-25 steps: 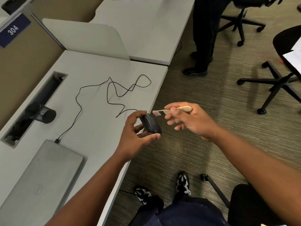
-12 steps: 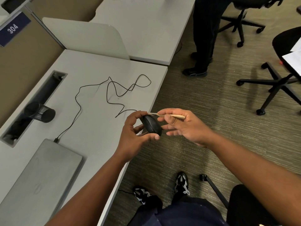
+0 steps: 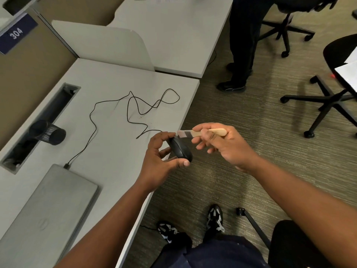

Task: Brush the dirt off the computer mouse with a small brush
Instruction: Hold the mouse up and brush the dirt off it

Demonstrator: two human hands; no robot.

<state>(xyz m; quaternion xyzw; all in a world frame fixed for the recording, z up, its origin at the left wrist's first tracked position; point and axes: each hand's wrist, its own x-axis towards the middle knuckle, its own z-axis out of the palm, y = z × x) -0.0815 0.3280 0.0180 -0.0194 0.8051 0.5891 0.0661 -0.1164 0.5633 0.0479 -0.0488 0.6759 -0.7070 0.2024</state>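
Note:
My left hand (image 3: 158,157) grips a black computer mouse (image 3: 180,149) above the desk's front edge, thumb under it and fingers curled over its far end. Its thin black cable (image 3: 135,105) loops across the white desk (image 3: 108,151). My right hand (image 3: 222,144) pinches the pale wooden handle of a small brush (image 3: 202,132). The brush bristles point left and sit just above the mouse's far end, beside my left fingertips.
A closed grey laptop (image 3: 48,213) lies at the near left with the cable plugged in. A black mesh cup (image 3: 48,132) lies by the desk's cable slot. A person's legs (image 3: 241,45) and office chairs (image 3: 332,97) stand on the carpet at right.
The brush dipped onto the mouse half a second ago and has now lifted and swung back to the right, bristles again showing above the mouse's far end. My left hand kept the mouse in place.

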